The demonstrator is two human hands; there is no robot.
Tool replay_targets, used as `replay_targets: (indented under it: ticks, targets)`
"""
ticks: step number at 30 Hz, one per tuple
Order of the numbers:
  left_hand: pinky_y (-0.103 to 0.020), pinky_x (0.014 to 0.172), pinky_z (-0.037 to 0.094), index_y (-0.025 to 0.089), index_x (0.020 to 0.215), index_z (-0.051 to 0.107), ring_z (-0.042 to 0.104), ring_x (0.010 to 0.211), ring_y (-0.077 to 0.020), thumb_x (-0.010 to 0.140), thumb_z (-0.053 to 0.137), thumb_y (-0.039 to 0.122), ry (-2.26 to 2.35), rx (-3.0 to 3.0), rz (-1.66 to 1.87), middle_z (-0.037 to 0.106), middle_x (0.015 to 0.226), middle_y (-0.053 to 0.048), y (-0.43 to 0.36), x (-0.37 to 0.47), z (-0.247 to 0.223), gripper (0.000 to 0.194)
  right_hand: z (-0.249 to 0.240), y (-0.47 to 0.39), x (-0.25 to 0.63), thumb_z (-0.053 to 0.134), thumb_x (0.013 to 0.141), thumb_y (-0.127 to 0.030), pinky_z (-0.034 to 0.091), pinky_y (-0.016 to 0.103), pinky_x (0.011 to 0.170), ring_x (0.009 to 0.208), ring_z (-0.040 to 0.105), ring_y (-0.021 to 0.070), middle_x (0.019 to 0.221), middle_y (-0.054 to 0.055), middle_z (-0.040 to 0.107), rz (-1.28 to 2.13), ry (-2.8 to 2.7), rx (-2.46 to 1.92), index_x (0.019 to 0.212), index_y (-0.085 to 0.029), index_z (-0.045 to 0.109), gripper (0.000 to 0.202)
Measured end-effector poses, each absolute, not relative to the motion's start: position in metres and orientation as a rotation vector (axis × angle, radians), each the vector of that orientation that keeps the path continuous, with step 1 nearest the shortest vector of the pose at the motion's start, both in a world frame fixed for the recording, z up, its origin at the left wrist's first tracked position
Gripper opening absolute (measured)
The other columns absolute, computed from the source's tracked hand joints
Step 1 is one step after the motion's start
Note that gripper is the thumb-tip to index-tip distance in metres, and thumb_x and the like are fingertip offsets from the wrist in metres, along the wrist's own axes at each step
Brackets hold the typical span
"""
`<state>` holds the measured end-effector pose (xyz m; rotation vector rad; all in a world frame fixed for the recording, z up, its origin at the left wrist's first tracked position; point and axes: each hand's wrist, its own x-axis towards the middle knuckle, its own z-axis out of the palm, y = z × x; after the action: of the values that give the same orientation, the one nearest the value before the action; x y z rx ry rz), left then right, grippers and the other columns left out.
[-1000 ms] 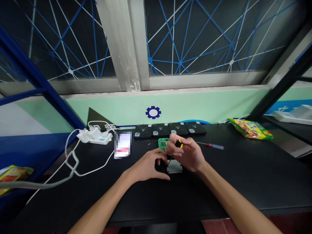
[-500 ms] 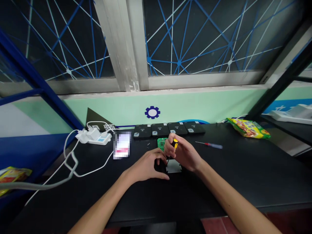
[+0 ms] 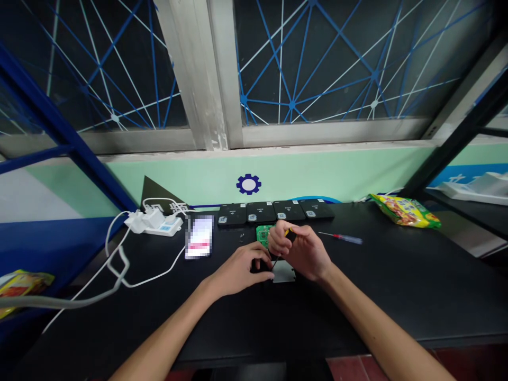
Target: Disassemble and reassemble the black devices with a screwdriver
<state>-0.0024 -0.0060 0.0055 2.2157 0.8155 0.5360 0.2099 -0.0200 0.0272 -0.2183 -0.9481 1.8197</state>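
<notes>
My right hand (image 3: 301,251) is closed round a yellow and black screwdriver (image 3: 291,233), whose thin shaft slants down to the left edge of a silvery plate (image 3: 283,271). My left hand (image 3: 242,269) curves around the left side of that spot, thumb and fingers bent round a dark part that is mostly hidden. The fingertips of my left hand are close to the screwdriver's tip. Just behind the hands lies a green circuit board (image 3: 263,234), partly covered by my right hand.
Several black boxes (image 3: 261,211) stand in a row at the back. A blue-red screwdriver (image 3: 345,238) and a yellow-green packet (image 3: 407,210) lie right. Left are a lit phone (image 3: 199,237), tiny screws (image 3: 242,238) and a white power strip (image 3: 161,225) with cables.
My right hand has turned, tilting the yellow screwdriver's handle to the right. My left thumb has moved up nearer the silvery plate's left edge.
</notes>
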Motion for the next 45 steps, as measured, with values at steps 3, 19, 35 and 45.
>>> replay_targets:
  ticks: [3, 19, 35, 45]
  targets:
    - [-0.031, 0.082, 0.052, 0.024, 0.101, 0.081, 0.067, 0.097, -0.02, 0.095, 0.08, 0.034, 0.808, 2.202, 0.558, 0.071, 0.115, -0.006, -0.004, -0.002, 0.002, 0.012, 0.027, -0.021, 0.207, 0.063, 0.094, -0.035, 0.038, 0.033, 0.072, 0.069, 0.038, 0.0198, 0.07, -0.001, 0.038, 1.797, -0.907, -0.235, 0.092, -0.021, 0.065, 0.014]
    - [-0.031, 0.079, 0.052, 0.028, 0.101, 0.087, 0.063, 0.087, -0.0174, 0.094, 0.083, 0.036, 0.882, 2.217, 0.618, 0.065, 0.105, -0.004, -0.001, -0.004, -0.006, 0.012, 0.024, -0.02, 0.204, 0.054, 0.109, -0.044, 0.041, 0.032, 0.071, 0.061, 0.033, 0.0161, 0.066, -0.003, 0.039, 1.792, -0.916, -0.29, 0.084, -0.021, 0.061, 0.035]
    - [-0.029, 0.071, 0.049, 0.026, 0.097, 0.087, 0.059, 0.078, -0.0158, 0.091, 0.084, 0.041, 0.883, 2.184, 0.622, 0.065, 0.094, -0.003, -0.001, -0.001, -0.007, 0.015, 0.025, -0.018, 0.209, 0.06, 0.092, -0.038, 0.037, 0.033, 0.067, 0.057, 0.025, 0.0164, 0.063, -0.003, 0.036, 1.838, -0.904, -0.226, 0.079, -0.023, 0.052, 0.022]
    - [-0.029, 0.071, 0.05, 0.026, 0.098, 0.087, 0.061, 0.079, -0.0168, 0.092, 0.082, 0.041, 0.903, 2.149, 0.601, 0.066, 0.095, -0.004, -0.001, -0.001, -0.006, 0.017, 0.023, -0.022, 0.205, 0.049, 0.11, -0.053, 0.041, 0.034, 0.069, 0.061, 0.034, 0.0182, 0.06, -0.001, 0.038, 1.756, -0.973, -0.347, 0.071, -0.021, 0.062, 0.051]
